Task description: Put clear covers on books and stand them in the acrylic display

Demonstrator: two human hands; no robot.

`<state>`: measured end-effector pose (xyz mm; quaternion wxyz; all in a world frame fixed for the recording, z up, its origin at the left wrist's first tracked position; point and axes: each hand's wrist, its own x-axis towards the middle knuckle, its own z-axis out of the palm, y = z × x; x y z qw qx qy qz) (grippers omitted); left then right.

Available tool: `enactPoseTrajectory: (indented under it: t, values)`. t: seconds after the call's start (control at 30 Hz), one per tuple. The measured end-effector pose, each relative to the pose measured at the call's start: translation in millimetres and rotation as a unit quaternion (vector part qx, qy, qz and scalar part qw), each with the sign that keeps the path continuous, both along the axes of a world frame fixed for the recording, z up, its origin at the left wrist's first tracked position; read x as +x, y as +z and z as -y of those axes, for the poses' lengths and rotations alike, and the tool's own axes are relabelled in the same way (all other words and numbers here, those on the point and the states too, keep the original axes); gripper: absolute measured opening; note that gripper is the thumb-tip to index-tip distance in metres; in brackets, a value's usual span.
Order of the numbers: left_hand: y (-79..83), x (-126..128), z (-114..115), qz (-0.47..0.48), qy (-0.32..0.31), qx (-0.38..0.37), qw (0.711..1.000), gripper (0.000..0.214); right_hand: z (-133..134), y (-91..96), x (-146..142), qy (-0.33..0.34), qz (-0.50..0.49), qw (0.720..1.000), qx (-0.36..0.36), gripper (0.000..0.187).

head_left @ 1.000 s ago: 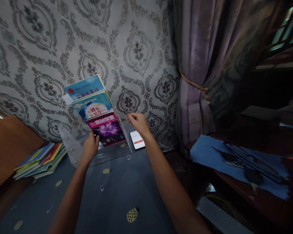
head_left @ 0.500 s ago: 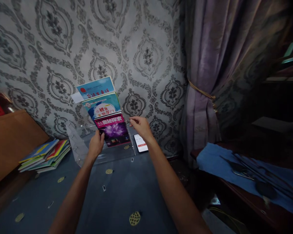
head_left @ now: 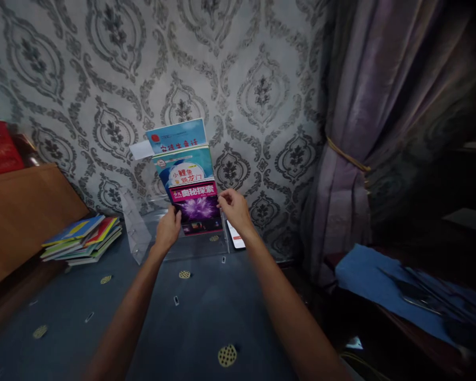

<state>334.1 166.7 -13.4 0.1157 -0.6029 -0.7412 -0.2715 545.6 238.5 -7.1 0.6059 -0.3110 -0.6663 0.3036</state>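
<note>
A dark book [head_left: 200,207] with a purple burst and a magenta title band stands in the front of a clear acrylic rack [head_left: 194,250]. My left hand [head_left: 168,228] grips its lower left edge, thumb in front. My right hand [head_left: 236,211] has its fingers pinched at the book's right edge, by the rack's side. Behind rises a blue-green book [head_left: 187,168], and behind that a taller light-blue book [head_left: 178,133], both leaning back in the rack. A white sheet [head_left: 142,150] sticks out at their left.
Several books [head_left: 83,239] lie stacked on the left beside a brown board [head_left: 31,211]. A phone [head_left: 237,237] with a lit screen lies right of the rack, partly hidden by my right hand. Blue cloth [head_left: 365,270] with dark tools covers a side surface; a tied curtain [head_left: 353,121] hangs behind.
My right hand has moved left, from just beside the rack to the purple book's right edge. My left hand keeps its hold. The whole view has shifted, so things appear farther right.
</note>
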Motion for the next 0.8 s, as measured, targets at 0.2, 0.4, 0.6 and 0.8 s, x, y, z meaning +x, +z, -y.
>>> enactPoseTrajectory:
  t: [0.2, 0.4, 0.6, 0.8]
  values:
    - [2.4, 2, 4, -0.004, 0.008, -0.016, 1.000, 0.026, -2, -5.0, -5, 0.021, 0.034, 0.999, -0.012, 0.018]
    - [6.9, 4, 7, -0.016, 0.013, -0.036, 0.999, 0.026, -7, -12.0, -10, 0.022, 0.049, 0.998, -0.018, 0.026]
    - [7.1, 5, 20, -0.006, -0.015, 0.001, 1.000, 0.023, -10, -14.3, -10, 0.019, 0.066, 0.998, -0.016, 0.028]
    - [41.4, 31, 88, 0.053, -0.231, 0.105, 0.966, 0.017, -6, -14.4, -15, 0.037, 0.089, 0.995, 0.001, 0.033]
